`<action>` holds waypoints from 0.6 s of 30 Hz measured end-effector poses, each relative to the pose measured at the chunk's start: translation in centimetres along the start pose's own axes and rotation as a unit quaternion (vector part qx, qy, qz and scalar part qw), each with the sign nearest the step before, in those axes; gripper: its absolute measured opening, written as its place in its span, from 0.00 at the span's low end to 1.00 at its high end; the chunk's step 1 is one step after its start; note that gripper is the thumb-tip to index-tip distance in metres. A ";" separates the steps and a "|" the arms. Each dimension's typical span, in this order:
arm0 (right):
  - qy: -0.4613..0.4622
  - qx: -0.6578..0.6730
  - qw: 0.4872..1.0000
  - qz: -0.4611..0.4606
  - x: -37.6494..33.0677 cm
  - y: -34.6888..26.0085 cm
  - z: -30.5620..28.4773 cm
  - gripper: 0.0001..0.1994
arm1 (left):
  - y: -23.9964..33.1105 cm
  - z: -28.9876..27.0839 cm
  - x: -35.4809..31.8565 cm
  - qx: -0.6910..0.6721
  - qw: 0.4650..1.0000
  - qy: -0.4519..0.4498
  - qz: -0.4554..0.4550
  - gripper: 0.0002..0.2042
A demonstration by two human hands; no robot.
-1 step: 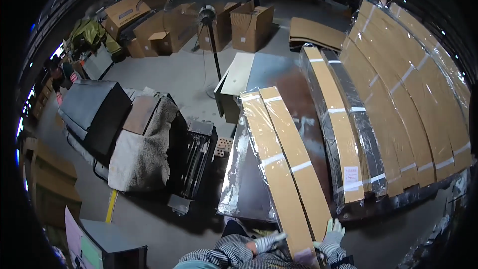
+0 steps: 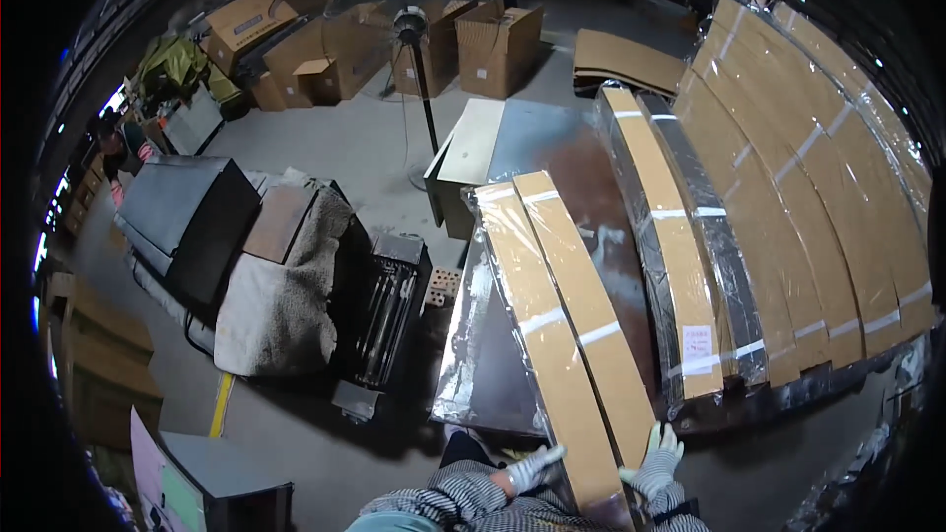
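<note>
Two long, plastic-wrapped cardboard-edged panels are leaning at twelve o'clock, wrapped stacks crowding at two; gloved left hand and right hand are gripping their near end, fingers curled.

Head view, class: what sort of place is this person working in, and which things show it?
Probably a warehouse or packing workshop: long cardboard-edged panels wrapped in clear film lean in rows, brown cardboard boxes are piled on the concrete floor, and a tall pedestal fan stands among them.
</note>
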State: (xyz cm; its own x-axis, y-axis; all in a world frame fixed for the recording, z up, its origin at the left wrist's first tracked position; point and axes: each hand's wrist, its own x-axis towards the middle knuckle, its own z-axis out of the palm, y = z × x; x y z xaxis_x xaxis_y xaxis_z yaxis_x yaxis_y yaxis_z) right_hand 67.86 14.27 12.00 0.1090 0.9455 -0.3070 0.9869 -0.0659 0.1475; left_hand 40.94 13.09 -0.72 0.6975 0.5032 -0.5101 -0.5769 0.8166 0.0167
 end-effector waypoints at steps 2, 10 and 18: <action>0.013 0.013 1.000 0.020 3.2 -1.9 2.4 0.69 | 1.5 1.4 1.2 -0.047 0.998 0.012 0.049 0.31; -0.026 0.088 0.995 -0.038 5.5 -5.1 3.9 0.66 | 1.0 -2.5 -1.2 0.124 0.979 -0.053 0.154 0.46; -0.025 0.087 0.971 -0.223 5.3 -8.0 -0.4 0.64 | -0.7 -4.1 -4.4 0.038 0.958 0.221 0.182 0.48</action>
State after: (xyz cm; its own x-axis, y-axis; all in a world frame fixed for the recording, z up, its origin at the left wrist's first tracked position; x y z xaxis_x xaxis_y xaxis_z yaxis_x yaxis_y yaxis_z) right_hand 60.45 19.94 9.58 -0.3315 0.8762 -0.3498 0.9422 0.2887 -0.1698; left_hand 36.54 9.12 -2.04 0.1992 0.6036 -0.7720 -0.7038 0.6363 0.3159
